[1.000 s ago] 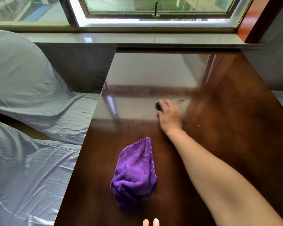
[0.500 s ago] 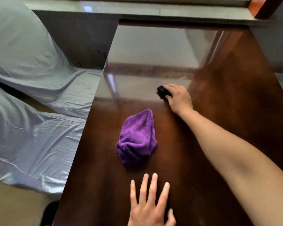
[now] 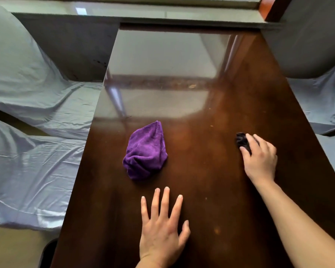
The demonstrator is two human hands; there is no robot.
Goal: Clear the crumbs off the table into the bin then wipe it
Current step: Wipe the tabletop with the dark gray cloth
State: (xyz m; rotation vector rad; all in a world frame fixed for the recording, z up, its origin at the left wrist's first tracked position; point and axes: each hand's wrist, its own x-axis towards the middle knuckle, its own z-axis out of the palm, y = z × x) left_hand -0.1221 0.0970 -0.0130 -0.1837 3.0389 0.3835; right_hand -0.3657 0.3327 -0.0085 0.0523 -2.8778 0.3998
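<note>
Since the earlier frames, the right hand (image 3: 259,157) has been sliding from the table's far centre back and across toward 3 o'clock, carrying a small dark wad (image 3: 241,141) with it, while the left hand (image 3: 161,227) has been coming further into view at 6 o'clock.

Now the right hand is lying palm down on the glossy brown table (image 3: 211,190), its fingers curling over the dark wad and pressing it against the surface; only the wad's far-left part is showing past the fingertips, and what it is made of is not clear. The left hand is resting flat on the wood with its fingers spread apart, gripping nothing.

Between the two hands, a little toward 11 o'clock from the left hand, a crumpled purple cloth (image 3: 146,151) is sitting on the table, touching neither hand.

A few pale crumbs (image 3: 192,86) are lying toward 12 o'clock in the bright reflection on the far half of the table, and smaller specks are scattering across the wood near the right hand's 11 o'clock side.

Grey covered seating (image 3: 27,93) is flanking the table at 9 o'clock, and more is showing at 3 o'clock. A dark rounded object (image 3: 47,254) is peeking out beside the table at 7 o'clock; whether it is the bin cannot be told.
</note>
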